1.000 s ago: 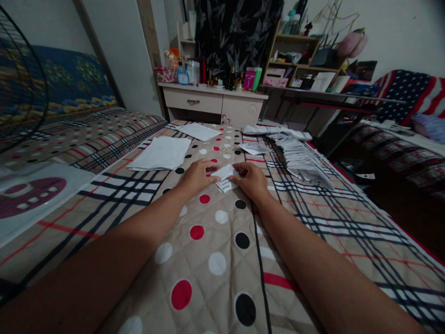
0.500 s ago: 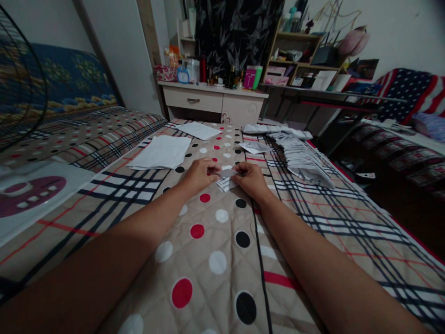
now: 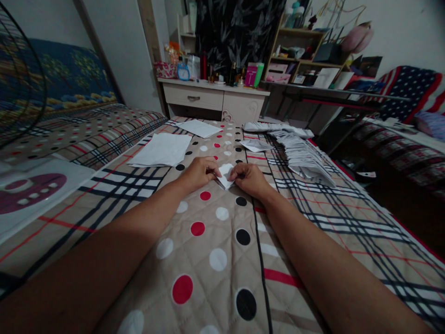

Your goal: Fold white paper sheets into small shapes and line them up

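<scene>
With my left hand (image 3: 200, 174) and right hand (image 3: 249, 178) pinching opposite edges of the small folded white paper piece (image 3: 226, 176) low over the dotted beige quilted bedspread (image 3: 219, 236), uneven finger pressure could skew its crease.

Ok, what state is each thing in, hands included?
Small white paper, folded, between both hands
Left hand, pinching its left edge
Right hand, fingers closed at its right edge
Larger white sheets, stacked flat
Long row of papers, folded, overlapping
Drawer, closed
Bedspread, spread out
</scene>
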Action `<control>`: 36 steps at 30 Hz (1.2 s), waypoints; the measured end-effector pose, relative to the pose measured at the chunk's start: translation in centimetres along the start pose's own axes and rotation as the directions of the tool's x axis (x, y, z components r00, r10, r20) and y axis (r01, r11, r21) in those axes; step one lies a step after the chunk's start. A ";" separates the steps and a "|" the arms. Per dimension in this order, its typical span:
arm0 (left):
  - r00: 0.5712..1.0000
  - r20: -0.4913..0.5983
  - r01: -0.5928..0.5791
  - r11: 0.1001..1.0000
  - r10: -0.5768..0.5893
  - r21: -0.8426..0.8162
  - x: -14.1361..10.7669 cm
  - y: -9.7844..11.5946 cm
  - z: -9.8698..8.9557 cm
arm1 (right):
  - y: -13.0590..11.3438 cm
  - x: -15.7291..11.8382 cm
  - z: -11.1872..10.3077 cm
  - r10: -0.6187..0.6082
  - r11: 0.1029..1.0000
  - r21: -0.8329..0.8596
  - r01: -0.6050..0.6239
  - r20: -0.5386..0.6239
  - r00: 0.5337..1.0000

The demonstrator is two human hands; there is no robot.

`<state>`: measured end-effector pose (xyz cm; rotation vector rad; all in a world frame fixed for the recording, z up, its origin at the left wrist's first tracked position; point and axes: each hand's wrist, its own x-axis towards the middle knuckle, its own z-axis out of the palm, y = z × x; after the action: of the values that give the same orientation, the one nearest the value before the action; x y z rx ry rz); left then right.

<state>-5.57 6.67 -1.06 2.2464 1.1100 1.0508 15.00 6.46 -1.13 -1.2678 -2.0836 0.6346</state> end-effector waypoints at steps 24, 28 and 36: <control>0.986 -0.066 0.164 0.949 -0.152 0.270 -0.2 -0.1 0.7 | -0.8 -0.6 0.5 -0.053 0.978 -0.205 0.038 -0.065 0.996; 0.949 -0.054 0.313 0.903 -0.311 0.293 -0.2 0.0 0.3 | -0.7 -0.5 0.5 0.012 0.975 -0.217 -0.045 -0.151 0.988; 0.940 -0.061 0.341 0.936 -0.336 0.085 -0.2 -1.1 0.5 | -0.9 0.0 -0.1 0.196 0.964 -0.162 -0.209 -0.096 0.976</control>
<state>-5.74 7.13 -2.17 2.0071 1.5298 0.9248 14.52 6.06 -0.41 -1.5931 -1.9931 0.4907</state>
